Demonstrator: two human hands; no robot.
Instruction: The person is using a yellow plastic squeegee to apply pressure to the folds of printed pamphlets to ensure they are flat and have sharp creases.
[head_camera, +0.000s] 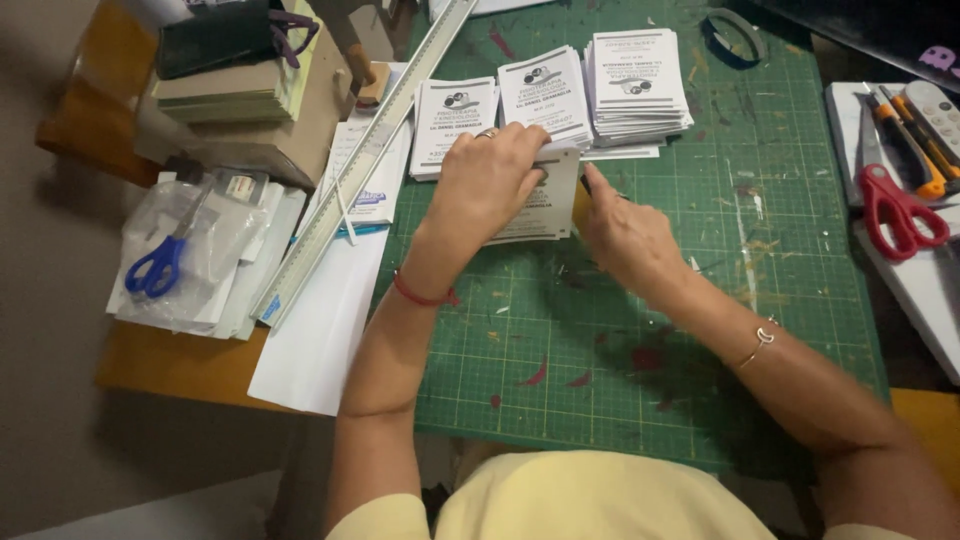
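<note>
My left hand (487, 180) presses flat on a small stack of white printed cards (546, 205) lying on the green cutting mat (640, 340). It wears a ring and a red wrist string. My right hand (626, 235) is at the right edge of that stack, fingers closed around a thin dark tool whose tip (586, 184) touches the card edge; most of the tool is hidden. Three more card stacks (636, 80) sit in a row just beyond the hands.
A long metal ruler (370, 150) lies diagonally at the mat's left. Blue-handled scissors (158, 265) rest on a plastic bag far left. Red scissors (898, 208) and utility knives (915, 140) lie at the right. A tape roll (733, 38) sits at the back.
</note>
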